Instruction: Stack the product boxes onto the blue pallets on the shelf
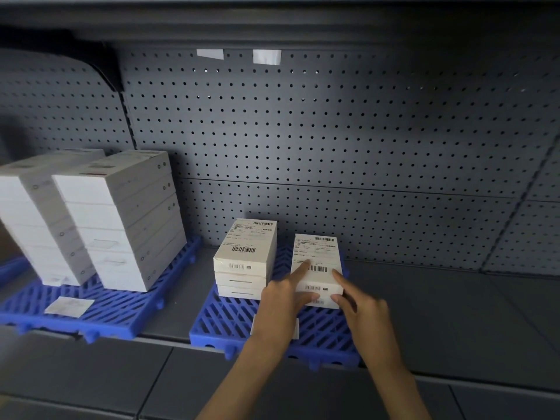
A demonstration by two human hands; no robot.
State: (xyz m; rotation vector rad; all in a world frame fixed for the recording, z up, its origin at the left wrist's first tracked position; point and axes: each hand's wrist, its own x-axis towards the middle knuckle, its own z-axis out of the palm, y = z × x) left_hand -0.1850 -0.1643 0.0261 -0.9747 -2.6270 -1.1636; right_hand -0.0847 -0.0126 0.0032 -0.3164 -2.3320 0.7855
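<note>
Left hand: my left hand [283,295] rests on the near left corner of the right-hand box stack [318,269]; index finger stretched out flat along the top label, thumb laid against the front face, so the fingers are spread and pressing, not clamped round anything.

Right hand: my right hand [359,301] sits at the near right corner of the same stack; fingers apart, index lying on the top edge, the others touching the front face.

Where the boxes are: the stack stands on the right blue pallet [230,325], just beside the three-box stack [244,257] to its left, with a narrow gap between them.

Long axis: the top box runs lengthwise away from me toward the pegboard back wall [333,131], its short end facing my fingers.

Height of my stack: I think two boxes, but my hands cover the lower front, so I cannot be sure.

What the move turns on: both hands are at the near end, equally close, so any squaring-up would be a push straight back or a nudge sideways toward the neighbour.

Elsewhere: the left blue pallet [127,304] already carries tall stacks [121,219].
</note>
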